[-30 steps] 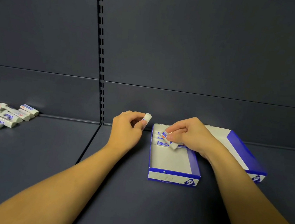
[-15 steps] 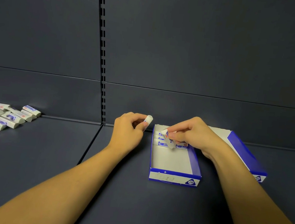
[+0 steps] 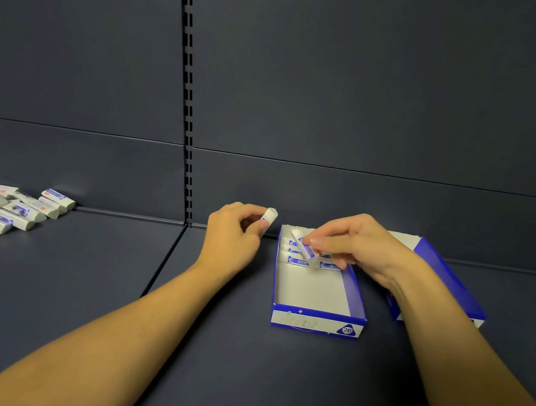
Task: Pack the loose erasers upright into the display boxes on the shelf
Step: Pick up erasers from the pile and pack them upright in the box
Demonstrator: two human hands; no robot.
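R hand eraser higher, tilted

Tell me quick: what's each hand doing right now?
Left hand: holding an eraser beside the box.
Right hand: pinching another eraser over the box.

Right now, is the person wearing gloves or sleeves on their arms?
No. Both the left hand and the right hand are bare, and both forearms are uncovered to the picture's edge. No gloves, sleeves, rings, watch or bracelets show.
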